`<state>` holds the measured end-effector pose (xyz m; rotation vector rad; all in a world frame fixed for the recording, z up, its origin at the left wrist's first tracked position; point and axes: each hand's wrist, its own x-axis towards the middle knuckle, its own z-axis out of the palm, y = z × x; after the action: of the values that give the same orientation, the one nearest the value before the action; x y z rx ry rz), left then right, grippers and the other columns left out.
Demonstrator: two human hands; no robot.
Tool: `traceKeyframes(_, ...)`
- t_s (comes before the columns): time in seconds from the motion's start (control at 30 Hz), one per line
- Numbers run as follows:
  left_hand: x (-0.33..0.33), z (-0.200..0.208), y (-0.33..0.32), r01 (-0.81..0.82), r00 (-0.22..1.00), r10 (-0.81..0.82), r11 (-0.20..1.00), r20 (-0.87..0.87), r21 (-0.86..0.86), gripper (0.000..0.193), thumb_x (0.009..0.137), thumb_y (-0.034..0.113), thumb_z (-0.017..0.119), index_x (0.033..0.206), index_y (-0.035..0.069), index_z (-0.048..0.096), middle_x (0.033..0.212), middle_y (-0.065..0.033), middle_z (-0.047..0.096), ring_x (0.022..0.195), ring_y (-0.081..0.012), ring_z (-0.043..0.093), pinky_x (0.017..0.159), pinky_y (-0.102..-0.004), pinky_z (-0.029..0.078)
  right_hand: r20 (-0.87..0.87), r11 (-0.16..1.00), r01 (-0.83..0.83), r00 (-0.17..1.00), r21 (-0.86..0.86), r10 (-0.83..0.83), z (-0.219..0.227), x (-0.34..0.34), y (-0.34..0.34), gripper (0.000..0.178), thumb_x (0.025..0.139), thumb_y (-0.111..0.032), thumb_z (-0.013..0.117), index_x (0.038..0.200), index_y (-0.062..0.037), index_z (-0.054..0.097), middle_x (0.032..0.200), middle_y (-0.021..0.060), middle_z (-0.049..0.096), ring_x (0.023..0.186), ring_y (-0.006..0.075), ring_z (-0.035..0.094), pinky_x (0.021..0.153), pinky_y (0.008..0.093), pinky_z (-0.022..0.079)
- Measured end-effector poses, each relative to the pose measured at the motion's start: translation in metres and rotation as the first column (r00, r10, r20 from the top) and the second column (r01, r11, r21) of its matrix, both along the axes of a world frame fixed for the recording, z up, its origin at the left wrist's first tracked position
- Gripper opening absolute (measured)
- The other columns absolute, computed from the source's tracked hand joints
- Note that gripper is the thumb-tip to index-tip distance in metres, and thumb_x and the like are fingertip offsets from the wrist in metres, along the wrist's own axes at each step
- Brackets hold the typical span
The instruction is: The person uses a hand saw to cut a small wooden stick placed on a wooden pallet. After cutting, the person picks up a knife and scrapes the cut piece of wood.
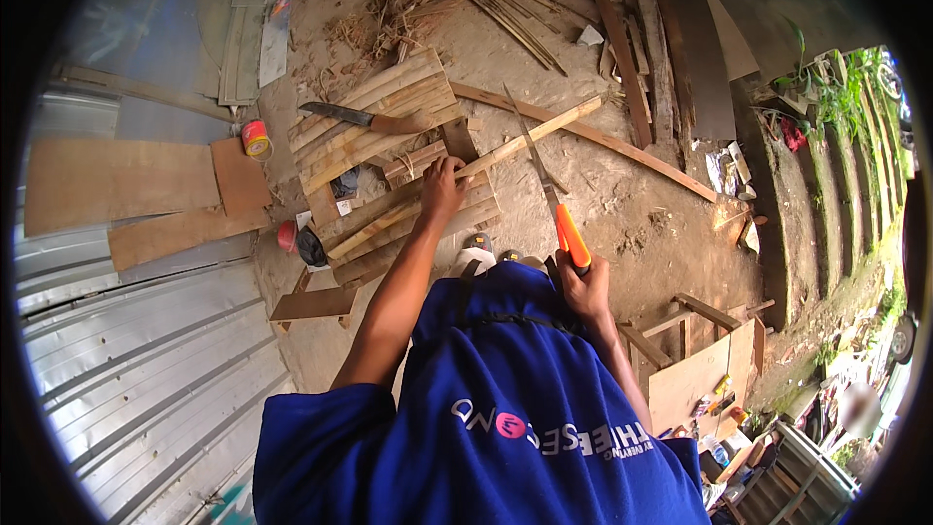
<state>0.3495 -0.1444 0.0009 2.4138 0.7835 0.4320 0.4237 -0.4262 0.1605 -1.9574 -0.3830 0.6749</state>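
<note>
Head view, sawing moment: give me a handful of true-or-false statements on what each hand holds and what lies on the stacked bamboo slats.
1. The right hand grips an orange-handled hand saw. True.
2. The left hand rests on the ground, away from any wood. False: it presses on a long pale bamboo strip lying over the stacked bamboo slats.
3. The saw blade crosses the bamboo strip. True.
4. A brown-handled knife is held in the left hand. False: it lies loose on the slats, beyond that hand.
5. A yellow and red tape roll sits left of the slats. True.
</note>
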Motion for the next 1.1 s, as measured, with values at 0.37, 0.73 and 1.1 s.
traceKeyframes(0.37,-0.003,0.012,0.002,0.106,0.99,-0.097,0.99,0.101,-0.097,0.032,0.077,0.014,0.076,0.106,0.007,0.062,0.095,-0.0114,0.064,0.093,-0.0327,0.062,0.078,-0.0423,0.049,-0.023,0.951,0.2,0.979,0.235,-0.201,-0.015,-0.034,0.006,0.023,0.092,-0.011,0.057,0.07,-0.0039,0.054,0.058,-0.0049,0.048,0.051,0.0054,0.042,0.046,0.0249,0.032)
traceKeyframes(0.73,0.0,0.045,0.039,0.292,0.954,-0.297,0.912,0.028,-0.287,0.057,0.085,0.04,0.068,0.123,0.0,0.058,0.1,-0.0206,0.069,0.097,-0.0351,0.066,0.083,-0.0408,0.051,0.198,0.924,0.204,0.94,0.323,-0.277,-0.012,-0.013,-0.012,0.028,0.093,-0.014,0.057,0.069,-0.0025,0.051,0.057,-0.0015,0.046,0.051,0.0067,0.043,0.046,0.0255,0.033)
traceKeyframes(1.1,-0.016,0.002,-0.002,0.456,0.874,-0.435,0.889,-0.215,0.054,0.051,0.092,0.043,0.058,0.135,0.017,0.052,0.123,-0.011,0.054,0.12,-0.029,0.049,0.099,-0.0453,0.039,0.047,0.973,0.199,0.978,0.113,-0.205,-0.016,-0.056,-0.01,0.023,0.092,-0.012,0.059,0.072,-0.0013,0.053,0.06,-0.0047,0.044,0.056,0.0057,0.04,0.049,0.0265,0.033)
